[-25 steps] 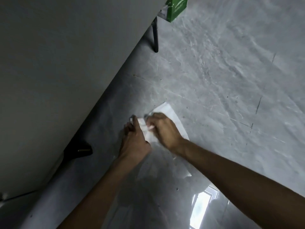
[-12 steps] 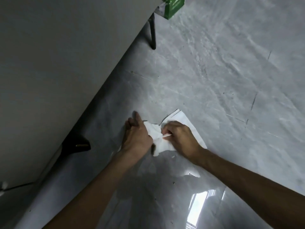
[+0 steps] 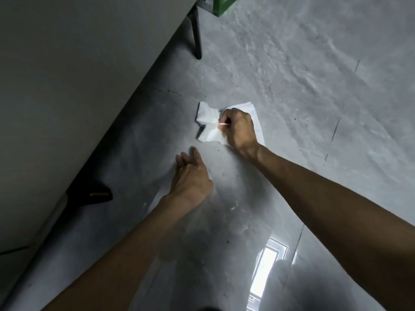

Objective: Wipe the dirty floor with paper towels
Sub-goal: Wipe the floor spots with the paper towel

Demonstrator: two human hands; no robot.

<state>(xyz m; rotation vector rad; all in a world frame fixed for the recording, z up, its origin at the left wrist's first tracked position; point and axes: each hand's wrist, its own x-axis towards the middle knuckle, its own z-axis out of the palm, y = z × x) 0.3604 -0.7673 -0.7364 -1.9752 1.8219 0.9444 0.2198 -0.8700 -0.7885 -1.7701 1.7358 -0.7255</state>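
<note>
The glossy grey marble floor (image 3: 303, 90) carries a crumpled white paper towel (image 3: 208, 122), dark specks, a black furniture leg (image 3: 197, 39), and a green box (image 3: 223, 5) at the far edge.

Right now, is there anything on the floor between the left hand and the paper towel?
Nothing visible stands between them. The left hand is open and apart from the paper towel, with only bare grey floor and a few small dark specks in the gap. The right hand is closed on the towel, pressing it down.
</note>
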